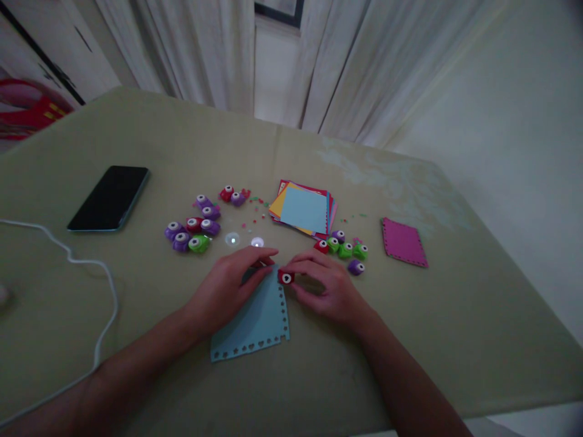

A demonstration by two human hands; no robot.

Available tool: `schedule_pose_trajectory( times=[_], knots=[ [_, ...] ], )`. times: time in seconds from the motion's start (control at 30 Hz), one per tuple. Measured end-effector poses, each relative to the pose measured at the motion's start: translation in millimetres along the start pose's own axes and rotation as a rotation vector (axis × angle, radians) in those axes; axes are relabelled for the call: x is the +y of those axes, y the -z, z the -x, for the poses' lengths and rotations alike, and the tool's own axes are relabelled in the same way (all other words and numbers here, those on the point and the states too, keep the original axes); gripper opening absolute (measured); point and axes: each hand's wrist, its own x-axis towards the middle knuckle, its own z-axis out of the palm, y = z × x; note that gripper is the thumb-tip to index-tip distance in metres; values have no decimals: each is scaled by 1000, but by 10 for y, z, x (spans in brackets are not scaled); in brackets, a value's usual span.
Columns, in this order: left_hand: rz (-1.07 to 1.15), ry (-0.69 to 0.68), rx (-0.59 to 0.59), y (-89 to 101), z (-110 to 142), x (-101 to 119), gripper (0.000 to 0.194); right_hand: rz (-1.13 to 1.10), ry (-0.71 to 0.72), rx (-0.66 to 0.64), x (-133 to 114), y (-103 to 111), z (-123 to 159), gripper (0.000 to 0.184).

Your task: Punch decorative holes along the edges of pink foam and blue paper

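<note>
A light-blue paper sheet (255,325) lies in front of me, with small heart and star holes along its right and lower edges. My left hand (230,285) is closed on the sheet's upper part, thumb over the paper and fingers at its far edge. Between the thumb and fingers of my right hand (330,282) is a small red craft punch (286,278), set at the sheet's upper right edge. Just beyond that hand, several green, red and purple craft punches (346,250) stand close together.
More punches (181,241) are grouped on the left, near two clear round discs (232,238). Behind lies a stack of coloured paper (304,209), with paper bits scattered around. A magenta punched sheet (404,243) is at right. A black tablet (110,198) and white cable (109,285) occupy the left.
</note>
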Motion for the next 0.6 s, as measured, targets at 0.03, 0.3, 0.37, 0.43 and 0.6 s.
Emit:
schedule_pose_trajectory(
  times=[0.03, 0.3, 0.37, 0.43, 0.6],
  knots=[
    [0, -2, -2, -1, 0, 2, 28, 1, 0, -9, -1, 0, 2, 29],
    [6, -10, -27, -37, 0, -60, 27, -1, -30, -23, 12, -55, -1, 26],
    [3, -3, -31, -41, 2, -75, 27, -9, -33, -24, 16, -59, -3, 26],
    [-3, 5, -33, -42, 7, -80, 27, -12, -35, -22, 20, -55, -2, 26],
    [-15, 11, -25, -46, 11, -76, 27, -6, -7, -44, 24, -30, 5, 25]
  ],
)
